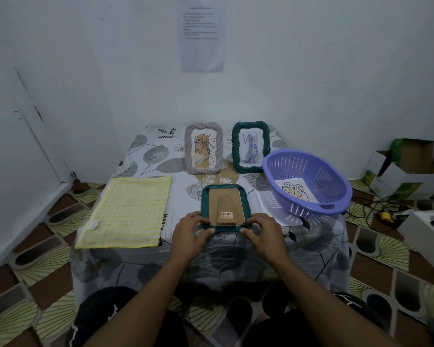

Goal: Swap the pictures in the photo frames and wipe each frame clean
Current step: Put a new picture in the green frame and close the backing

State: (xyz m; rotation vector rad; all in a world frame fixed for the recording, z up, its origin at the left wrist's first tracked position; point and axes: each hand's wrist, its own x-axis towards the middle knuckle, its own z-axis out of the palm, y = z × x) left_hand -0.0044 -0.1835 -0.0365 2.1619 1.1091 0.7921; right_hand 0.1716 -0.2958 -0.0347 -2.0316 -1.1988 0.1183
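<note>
A dark green photo frame [225, 194] lies face down near the table's front edge, its brown cardboard back [226, 206] and stand showing. My left hand [189, 234] pinches its near left corner and my right hand [264, 234] pinches its near right corner. Behind it stand a grey frame [203, 148] with a plant picture and a second green frame [251, 147] with a cat picture. A folded yellow cloth [128, 211] lies flat to the left. A leaf picture [296, 192] rests inside a purple basket [308, 182].
The low table [161, 156] wears a leaf-print cover. A white sheet [268, 204] lies under the basket. Cardboard boxes [409, 169] and cables [376, 209] sit on the patterned floor to the right. Walls close in behind and left, with a printed paper [202, 33] taped up.
</note>
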